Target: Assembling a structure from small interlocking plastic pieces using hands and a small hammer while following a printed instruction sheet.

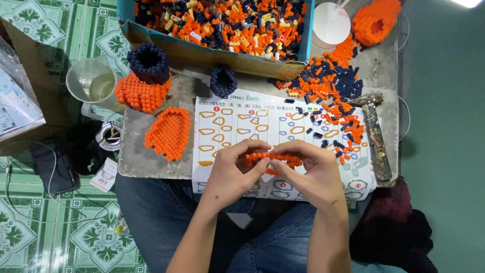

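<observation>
1. Cardboard box (pixel 151 35), far edge of the slab: heaped with loose orange, navy, yellow and grey micro-bricks. By the look of it, much stock is still unused.

2. Instruction sheet (pixel 262 121), flat on the grey slab (pixel 136 156) across the lap: rows of outlined layer shapes, its near edge hidden under the hands.

3. Loose brick pile (pixel 328 81), orange and navy, spilling onto the sheet's right side (sorted out of the box, it seems, and not yet placed).

4. Finished sub-assemblies, judged done:
 - orange dome with navy collar (pixel 144 83), left of the sheet;
 - flat orange plate (pixel 169 134), shield-shaped, just beside the sheet's left edge;
 - hollow orange shell (pixel 376 20), far right corner;
 - small navy ring (pixel 223 81), above the sheet.

5. Orange brick layer (pixel 275 159), work in hand: a thin curved strip held just above the sheet's lower middle, between both hands. Only partly visible; it appears to be one layer among several still to build and stack.

6. Left hand (pixel 235 169): forearm rising from the lap, fingers curled, thumb and fingertips pinched closed on the strip's left end.

7. Right hand (pixel 310 169): mirrored pose, wrist bent inward, fingers arched over the strip's right end and gripping it; thumbs nearly meet at centre.

8. Sundries: clear plastic cup (pixel 93 81) at left, paint-stained tool (pixel 376 136) along the slab's right edge.
</observation>
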